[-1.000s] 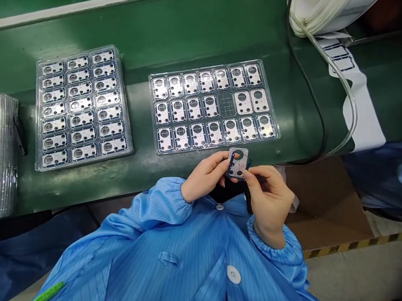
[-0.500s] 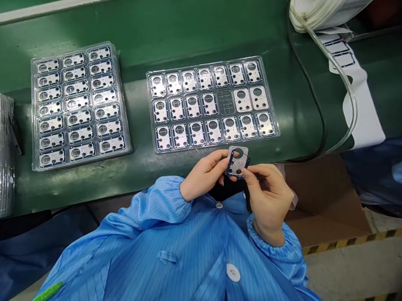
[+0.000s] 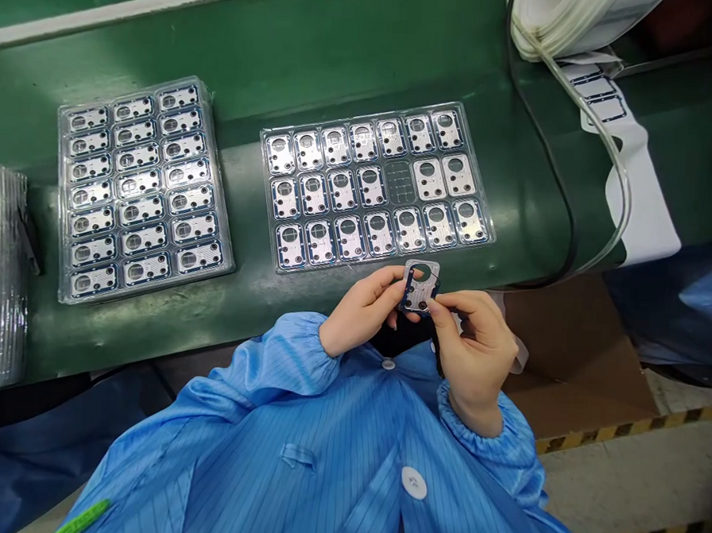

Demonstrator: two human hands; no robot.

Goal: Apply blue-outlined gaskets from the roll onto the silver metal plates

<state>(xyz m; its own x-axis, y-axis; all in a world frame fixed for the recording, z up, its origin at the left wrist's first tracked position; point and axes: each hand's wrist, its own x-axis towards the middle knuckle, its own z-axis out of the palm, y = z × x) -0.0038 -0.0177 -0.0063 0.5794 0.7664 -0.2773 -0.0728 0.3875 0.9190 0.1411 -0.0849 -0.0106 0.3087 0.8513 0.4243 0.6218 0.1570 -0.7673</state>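
Note:
In front of my chest, my left hand (image 3: 369,308) is closed on the left edge of a small silver metal plate (image 3: 422,287) with one large round hole and smaller holes. Thin blue strips, which look like a frame-shaped sticker (image 3: 409,290), run along the plate's left and right edges. My right hand (image 3: 477,340) pinches the lower right corner, where the blue edge meets the plate; its thumb hides part of it. Just beyond lies a clear plastic tray (image 3: 345,264) with rows of similar plates and one bare pocket (image 3: 401,181) in the middle row.
To the left stand a stack of filled trays (image 3: 149,184) and another stack (image 3: 0,280) at the edge. At right, white backing paper (image 3: 647,186) with blue frame outlines hangs beside a roll (image 3: 583,24), a clear tube and a black cable (image 3: 547,141). A cardboard box (image 3: 578,358) sits below.
The blue strip that stuck out at the plate's right edge now sits closer against it. My right hand has shifted very slightly; my left hand keeps its hold.

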